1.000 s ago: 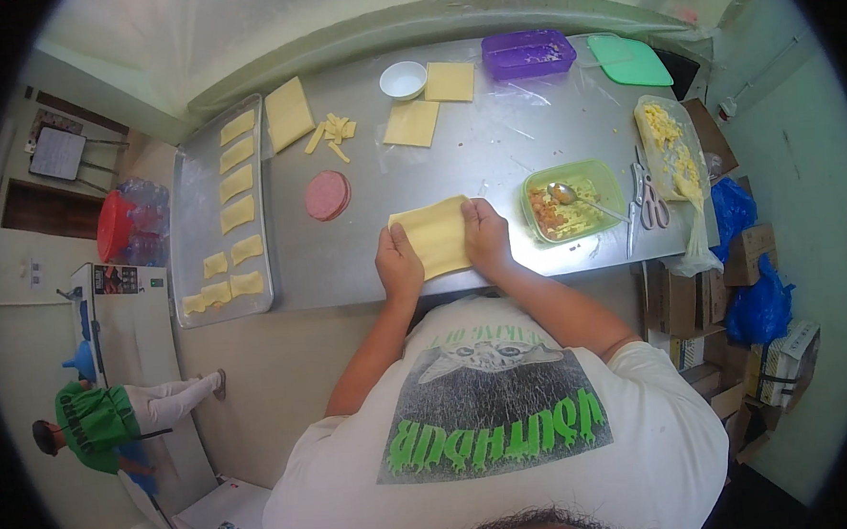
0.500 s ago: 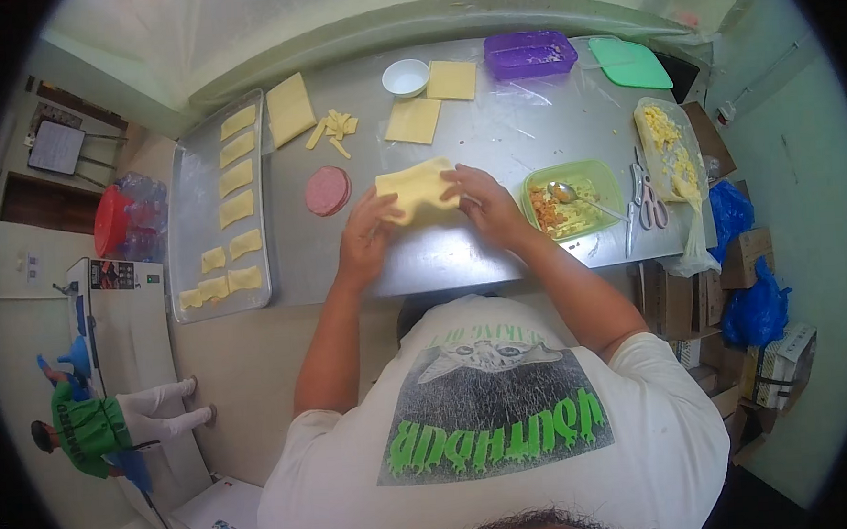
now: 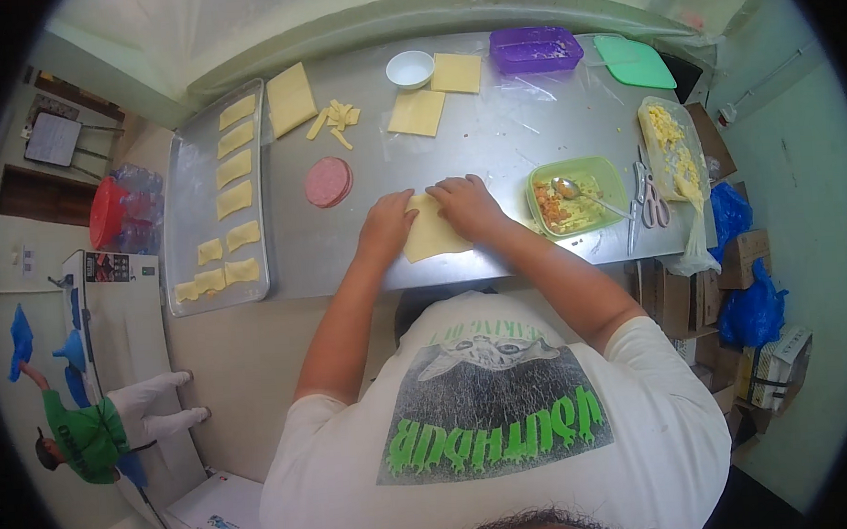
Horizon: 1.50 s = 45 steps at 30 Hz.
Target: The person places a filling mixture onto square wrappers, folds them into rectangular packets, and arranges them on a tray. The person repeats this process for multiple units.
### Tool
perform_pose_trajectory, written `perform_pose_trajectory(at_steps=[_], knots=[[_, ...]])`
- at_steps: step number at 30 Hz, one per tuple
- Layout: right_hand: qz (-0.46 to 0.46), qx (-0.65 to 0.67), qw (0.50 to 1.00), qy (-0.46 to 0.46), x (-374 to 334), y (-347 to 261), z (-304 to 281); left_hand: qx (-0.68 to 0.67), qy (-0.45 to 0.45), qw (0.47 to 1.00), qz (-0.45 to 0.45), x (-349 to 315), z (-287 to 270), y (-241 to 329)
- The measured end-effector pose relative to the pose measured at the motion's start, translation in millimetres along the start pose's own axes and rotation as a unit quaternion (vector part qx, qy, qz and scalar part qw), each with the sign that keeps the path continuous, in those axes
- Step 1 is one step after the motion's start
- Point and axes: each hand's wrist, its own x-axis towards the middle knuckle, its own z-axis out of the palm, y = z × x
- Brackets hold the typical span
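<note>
A pale yellow pastry sheet (image 3: 435, 235) lies on the steel table near its front edge. My left hand (image 3: 389, 224) grips its far left corner with curled fingers. At the far edge, my right hand (image 3: 466, 208) has its fingers bent over the sheet and hides part of it. Left of my hands is a stack of pink round ham slices (image 3: 327, 181). To the right sits a light green container (image 3: 599, 169) with an orange-and-yellow filling and a spoon (image 3: 588, 198) in it.
A metal tray (image 3: 177, 206) with several folded pastries stands left. Dough sheets (image 3: 417, 112), dough strips (image 3: 337, 118), a white bowl (image 3: 410, 69) and a purple container (image 3: 535, 50) lie farther back. Scissors (image 3: 652, 205) and a bag of yellow pieces (image 3: 671, 146) are right. A person (image 3: 88, 435) stands far left.
My hands have brought the pastry sheet down from the air onto the table, with their grip now at its far edge. The other person's arm has swung out with something blue.
</note>
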Motion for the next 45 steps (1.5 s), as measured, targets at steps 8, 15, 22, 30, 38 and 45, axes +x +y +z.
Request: perform_pose_trajectory(at_steps=[8,15,22,30,38,45], knots=[[0.075,0.020,0.964,-0.253,60,3,-24,0.022,-0.133,0.991,-0.001,37,-16,-7],[0.074,0.080,0.980,-0.165,54,19,-3,-0.065,-0.043,0.996,-0.041,33,2,-16],[0.049,0.007,0.998,0.033,30,12,2,-0.012,0.127,0.992,-0.019,13,12,-32],[-0.113,0.037,0.993,-0.018,-38,-20,-11,-0.014,-0.020,0.990,0.138,-48,-6,5],[-0.257,-0.001,0.966,0.029,-46,-18,0,0.043,-0.037,0.967,0.250,-54,-3,-2],[-0.237,0.024,0.969,0.069,-63,-22,3,0.062,0.020,0.947,0.314,-60,-9,7]])
